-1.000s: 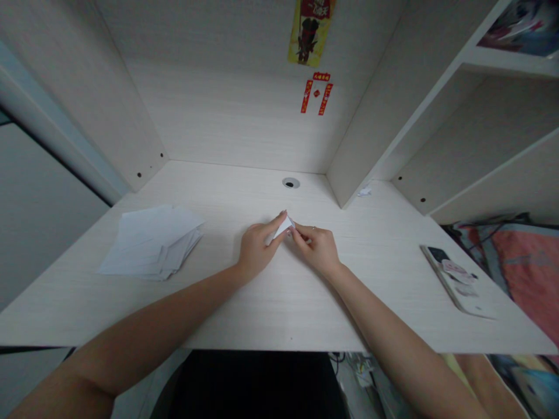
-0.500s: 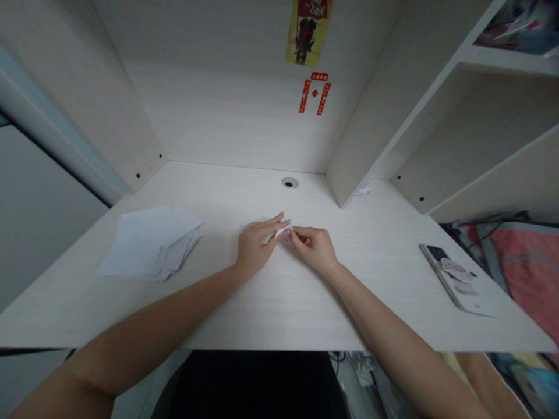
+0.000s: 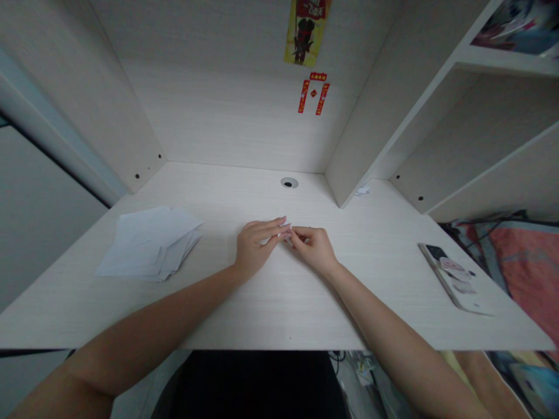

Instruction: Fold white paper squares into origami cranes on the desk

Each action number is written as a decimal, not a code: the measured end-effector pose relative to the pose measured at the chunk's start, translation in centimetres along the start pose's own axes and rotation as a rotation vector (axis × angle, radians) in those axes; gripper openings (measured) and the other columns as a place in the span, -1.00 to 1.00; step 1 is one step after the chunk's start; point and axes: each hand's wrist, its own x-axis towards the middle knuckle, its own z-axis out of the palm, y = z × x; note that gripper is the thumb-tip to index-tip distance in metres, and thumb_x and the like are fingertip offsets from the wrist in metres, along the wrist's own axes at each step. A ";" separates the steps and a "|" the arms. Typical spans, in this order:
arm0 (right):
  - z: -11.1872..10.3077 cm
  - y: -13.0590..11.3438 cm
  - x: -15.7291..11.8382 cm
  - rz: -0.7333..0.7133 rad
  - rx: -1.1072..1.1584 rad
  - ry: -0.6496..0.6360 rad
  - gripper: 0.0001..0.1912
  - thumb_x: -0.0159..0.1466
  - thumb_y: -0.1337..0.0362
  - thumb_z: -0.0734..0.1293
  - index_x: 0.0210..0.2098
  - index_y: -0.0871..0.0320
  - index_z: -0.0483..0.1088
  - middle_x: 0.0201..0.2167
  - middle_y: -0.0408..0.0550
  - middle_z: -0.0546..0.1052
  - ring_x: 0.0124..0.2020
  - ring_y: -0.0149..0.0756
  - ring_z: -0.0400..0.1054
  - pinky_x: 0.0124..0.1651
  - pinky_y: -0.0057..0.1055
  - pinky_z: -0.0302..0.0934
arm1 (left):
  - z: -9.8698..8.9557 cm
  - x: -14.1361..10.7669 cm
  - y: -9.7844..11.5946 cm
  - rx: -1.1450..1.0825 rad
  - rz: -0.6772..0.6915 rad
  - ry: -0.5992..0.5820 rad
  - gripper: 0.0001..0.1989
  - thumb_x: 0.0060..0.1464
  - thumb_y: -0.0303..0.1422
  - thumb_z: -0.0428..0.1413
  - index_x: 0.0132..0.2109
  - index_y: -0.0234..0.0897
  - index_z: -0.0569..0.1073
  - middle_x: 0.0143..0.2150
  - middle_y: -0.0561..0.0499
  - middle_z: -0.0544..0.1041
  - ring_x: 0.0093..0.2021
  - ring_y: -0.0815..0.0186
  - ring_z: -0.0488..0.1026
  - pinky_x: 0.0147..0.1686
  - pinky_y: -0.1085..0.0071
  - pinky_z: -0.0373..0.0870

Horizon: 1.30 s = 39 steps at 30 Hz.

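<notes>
Just above the desk's middle, my left hand [image 3: 258, 242] and my right hand [image 3: 315, 247] meet at the fingertips. Between them is a small piece of folded white paper [image 3: 286, 230], mostly covered by my fingers. The left hand's fingers lie together along the paper, its thumb closed below. My right thumb and index finger pinch the paper's right side, the other fingers curled in. How the paper is folded I cannot make out. To the left lies a loose stack of white paper sheets [image 3: 140, 241].
A phone [image 3: 456, 279] lies near the desk's right edge. At the back are a round cable hole [image 3: 289, 183] and an upright divider panel [image 3: 362, 110]. A crumpled white scrap [image 3: 363, 191] sits behind the divider. Red cloth [image 3: 530, 262] hangs beyond the right edge.
My left index and middle fingers have come down and closed together over the folded paper, so less of it shows. The right hand keeps its pinch almost unmoved.
</notes>
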 end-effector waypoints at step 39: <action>0.2 0.3 0.3 0.102 0.192 -0.031 -0.55 0.22 0.01 0.15 -0.63 0.19 0.32 -0.72 -0.17 0.30 -0.61 -0.43 0.16 -0.53 -0.50 0.01 | -0.4 0.0 0.2 -0.015 -0.002 -0.045 -0.66 -0.04 -0.34 0.20 -0.05 -0.05 0.48 0.02 -0.01 0.49 0.04 0.22 0.41 0.07 0.20 0.26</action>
